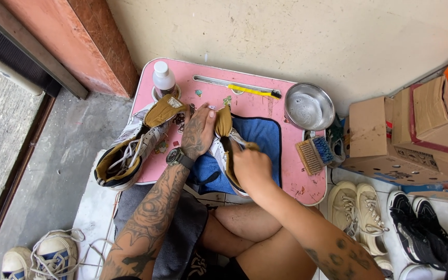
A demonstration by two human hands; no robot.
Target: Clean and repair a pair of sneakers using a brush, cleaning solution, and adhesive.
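Observation:
A white sneaker with a tan lining (224, 136) lies on a blue cloth (257, 136) on a small pink table (265, 101). My left hand (198, 132) grips it at the tongue and collar. My right hand (251, 168) is closed on the shoe's near side, its fingers tucked in at the opening. Whether it holds a small tool I cannot tell. The matching sneaker (136, 142) lies on its side at the table's left edge, laces loose.
On the table: a white bottle (163, 77), a yellow toothbrush (252, 91), a steel bowl (309, 106), and two scrub brushes (315, 154). Cardboard boxes (410, 132) stand right; cream shoes (359, 210), black shoes (426, 231) and white sneakers (42, 256) lie on the floor.

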